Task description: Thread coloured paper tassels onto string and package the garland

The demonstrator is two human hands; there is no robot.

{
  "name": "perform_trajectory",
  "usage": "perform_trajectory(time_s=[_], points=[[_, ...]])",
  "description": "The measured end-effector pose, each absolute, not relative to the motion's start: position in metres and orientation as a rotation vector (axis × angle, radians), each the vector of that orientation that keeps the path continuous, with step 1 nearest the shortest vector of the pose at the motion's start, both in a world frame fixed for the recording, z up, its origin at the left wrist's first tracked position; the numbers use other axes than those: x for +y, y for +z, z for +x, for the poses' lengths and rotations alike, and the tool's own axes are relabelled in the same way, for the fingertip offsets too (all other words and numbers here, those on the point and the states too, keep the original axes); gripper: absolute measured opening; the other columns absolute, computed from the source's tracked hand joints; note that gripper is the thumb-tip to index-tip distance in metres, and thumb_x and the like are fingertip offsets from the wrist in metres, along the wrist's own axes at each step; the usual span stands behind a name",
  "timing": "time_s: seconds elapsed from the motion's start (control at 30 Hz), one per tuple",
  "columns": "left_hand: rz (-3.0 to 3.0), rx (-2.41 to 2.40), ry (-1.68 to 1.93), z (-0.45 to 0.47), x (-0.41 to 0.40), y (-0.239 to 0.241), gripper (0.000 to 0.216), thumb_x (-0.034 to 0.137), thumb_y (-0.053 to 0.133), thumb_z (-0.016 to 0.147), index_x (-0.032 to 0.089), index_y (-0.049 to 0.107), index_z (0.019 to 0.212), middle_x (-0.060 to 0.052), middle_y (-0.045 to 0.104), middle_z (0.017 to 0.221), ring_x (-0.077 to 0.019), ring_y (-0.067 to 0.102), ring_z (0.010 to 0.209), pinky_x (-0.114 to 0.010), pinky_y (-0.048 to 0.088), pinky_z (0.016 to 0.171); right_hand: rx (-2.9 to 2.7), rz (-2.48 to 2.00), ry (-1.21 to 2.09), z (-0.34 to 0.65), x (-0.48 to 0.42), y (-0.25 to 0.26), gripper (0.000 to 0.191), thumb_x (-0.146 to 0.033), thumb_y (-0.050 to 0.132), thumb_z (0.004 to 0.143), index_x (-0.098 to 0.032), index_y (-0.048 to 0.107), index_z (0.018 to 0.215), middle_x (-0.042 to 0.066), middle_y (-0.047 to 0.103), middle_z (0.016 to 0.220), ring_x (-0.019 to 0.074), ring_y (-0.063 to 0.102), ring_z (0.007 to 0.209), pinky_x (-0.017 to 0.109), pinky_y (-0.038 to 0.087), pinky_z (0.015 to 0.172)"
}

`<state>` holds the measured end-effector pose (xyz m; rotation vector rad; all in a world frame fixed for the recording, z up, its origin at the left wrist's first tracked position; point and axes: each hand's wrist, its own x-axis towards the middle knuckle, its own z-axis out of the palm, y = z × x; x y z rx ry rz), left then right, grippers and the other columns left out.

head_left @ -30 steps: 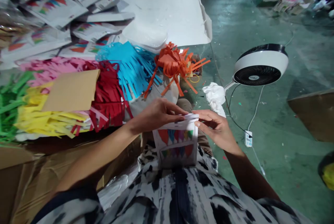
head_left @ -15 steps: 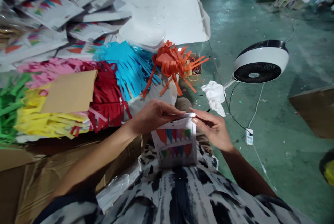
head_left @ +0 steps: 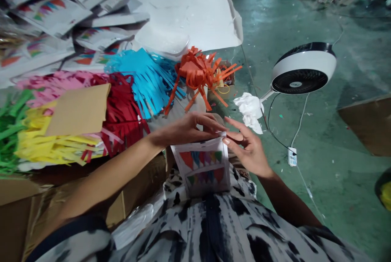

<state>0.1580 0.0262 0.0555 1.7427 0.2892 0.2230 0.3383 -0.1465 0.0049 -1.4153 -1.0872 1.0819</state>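
A flat packet (head_left: 203,166) with a printed picture of coloured pennants stands upright against my lap, its top edge facing away from me. My left hand (head_left: 198,128) is closed along that top edge, fingertips near the right corner. At the same corner, my right hand (head_left: 249,150) pinches the edge with the thumb, while its index finger is raised. The two hands' fingertips almost meet there. Whatever lies inside the packet is hidden.
Fringed paper bundles lie ahead: orange (head_left: 195,68), blue (head_left: 145,77), dark red (head_left: 122,103) and yellow (head_left: 61,144). A brown card (head_left: 79,109) rests on them. Similar printed packets (head_left: 51,12) are heaped far left. A fan (head_left: 302,70) stands on the floor at right.
My left hand has slid right along the packet's top edge, closer to my right hand. The right index finger has lifted a little. The whole view has shifted slightly.
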Motion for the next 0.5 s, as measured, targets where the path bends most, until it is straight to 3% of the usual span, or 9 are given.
perform_trajectory(time_s=[0.33,0.5], points=[[1.829,0.218,0.201,0.157,0.035,0.047,0.027,0.027,0.078,0.094,0.027,0.083,0.12,-0.009,0.078,0.105,-0.0162,0.07,0.089,-0.025,0.055,0.079,-1.132,-1.412,1.036,0.337,-0.14,-0.003,0.054,-0.041,0.071,0.1,-0.034,0.058,0.151,0.003,0.082,0.117,0.0263,0.076,0.114,0.046,0.059,0.106],[1.919,0.199,0.159,0.158,0.037,0.05,0.027,0.03,0.074,0.097,0.025,0.081,0.123,-0.008,0.076,0.103,-0.0118,0.067,0.082,-0.022,0.054,0.075,-1.078,-1.373,1.123,0.334,-0.139,-0.005,0.063,-0.041,0.075,0.096,-0.034,0.05,0.154,0.003,0.08,0.114,0.0221,0.076,0.103,0.039,0.061,0.093]])
